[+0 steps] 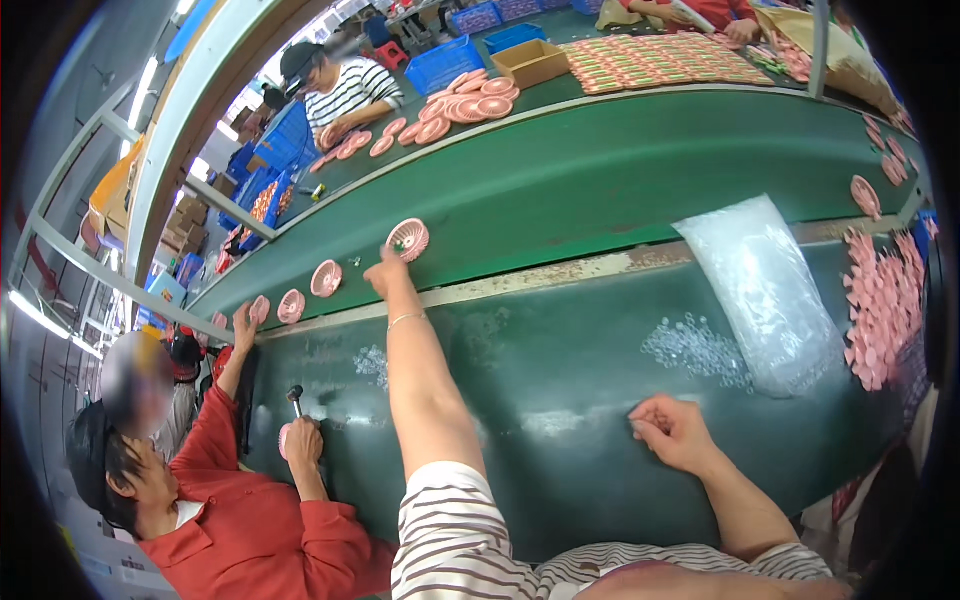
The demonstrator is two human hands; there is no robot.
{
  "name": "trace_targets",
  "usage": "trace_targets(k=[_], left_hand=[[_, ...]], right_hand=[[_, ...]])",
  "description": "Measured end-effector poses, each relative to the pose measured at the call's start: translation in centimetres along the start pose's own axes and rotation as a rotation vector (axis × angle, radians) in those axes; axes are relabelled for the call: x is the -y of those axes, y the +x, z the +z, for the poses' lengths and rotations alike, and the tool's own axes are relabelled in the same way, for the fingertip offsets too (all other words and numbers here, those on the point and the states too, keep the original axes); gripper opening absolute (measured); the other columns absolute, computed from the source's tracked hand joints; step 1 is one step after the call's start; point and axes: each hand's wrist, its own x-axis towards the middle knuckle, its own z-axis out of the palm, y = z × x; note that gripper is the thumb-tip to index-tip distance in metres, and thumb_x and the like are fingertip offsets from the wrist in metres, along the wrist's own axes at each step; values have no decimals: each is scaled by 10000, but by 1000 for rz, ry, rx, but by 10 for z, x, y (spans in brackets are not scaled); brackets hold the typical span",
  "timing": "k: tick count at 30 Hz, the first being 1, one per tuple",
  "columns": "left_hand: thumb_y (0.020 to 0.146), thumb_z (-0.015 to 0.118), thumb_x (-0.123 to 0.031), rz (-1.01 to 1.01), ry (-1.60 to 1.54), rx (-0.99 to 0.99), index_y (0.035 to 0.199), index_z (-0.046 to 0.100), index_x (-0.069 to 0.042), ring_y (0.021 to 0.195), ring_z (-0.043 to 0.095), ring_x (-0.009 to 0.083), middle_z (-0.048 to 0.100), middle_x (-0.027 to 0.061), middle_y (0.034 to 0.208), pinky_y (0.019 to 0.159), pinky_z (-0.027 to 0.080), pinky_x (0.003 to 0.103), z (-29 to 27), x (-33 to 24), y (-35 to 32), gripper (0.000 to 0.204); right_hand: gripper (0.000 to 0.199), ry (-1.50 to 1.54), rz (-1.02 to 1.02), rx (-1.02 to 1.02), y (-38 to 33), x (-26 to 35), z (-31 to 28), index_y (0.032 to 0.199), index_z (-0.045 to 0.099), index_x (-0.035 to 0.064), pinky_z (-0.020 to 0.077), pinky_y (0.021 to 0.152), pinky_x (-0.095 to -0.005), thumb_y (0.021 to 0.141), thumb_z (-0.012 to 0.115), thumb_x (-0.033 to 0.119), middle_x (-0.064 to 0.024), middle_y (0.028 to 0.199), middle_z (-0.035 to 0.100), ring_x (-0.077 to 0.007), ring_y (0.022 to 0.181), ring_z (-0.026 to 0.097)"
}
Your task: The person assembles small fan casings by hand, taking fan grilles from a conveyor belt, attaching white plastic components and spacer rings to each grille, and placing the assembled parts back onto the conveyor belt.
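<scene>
My left arm stretches forward over the green conveyor belt (pixel 560 226). Its hand, my left hand (pixel 389 272), has its fingers apart at the near left edge of a round pink ribbed plastic dish (pixel 412 236) with something small and green inside. Whether the fingertips touch the dish is unclear. Above the dark green worktable (pixel 540 370), my right hand (pixel 676 432) is closed with thumb and forefinger together; anything between them is too small to make out. Small clear rings (pixel 697 350) lie scattered beyond it, beside a filled clear plastic bag (pixel 765 290).
More pink dishes (pixel 326 279) sit along the belt to the left. A co-worker in red (pixel 240 520) reaches in there, holding a black-headed tool (pixel 296 396). Pink flat pieces (pixel 880 310) pile at the right. Across the belt, another person (pixel 345 95) handles dishes.
</scene>
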Motion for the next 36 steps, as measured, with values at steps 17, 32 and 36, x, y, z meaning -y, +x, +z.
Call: trace_targets(k=[17,32,36], left_hand=[[835,573,15,420,-446,1271,1187,551,-5,884,566,100,592,52,1004,809,473,240,-165,44,-292,353],[834,595,12,231,-659,1408,1116,553,28,833,574,88,606,52,951,743,482,217,-180,97,-375,285],[827,602,15,120,-718,1406,1111,552,36,851,582,105,612,75,960,753,486,226,-177,97,-377,289]], right_hand=[[82,292,-87,-225,-2,10,-21,903,581,11,408,489,-197,829,596,43,-53,748,604,-64,562,512],[131,455,-55,-171,-14,17,-19,894,608,-34,486,598,-203,782,651,21,-75,782,633,-88,664,588],[130,412,-29,-188,-13,17,-19,898,606,-36,490,600,-209,789,646,22,-78,787,630,-92,667,591]])
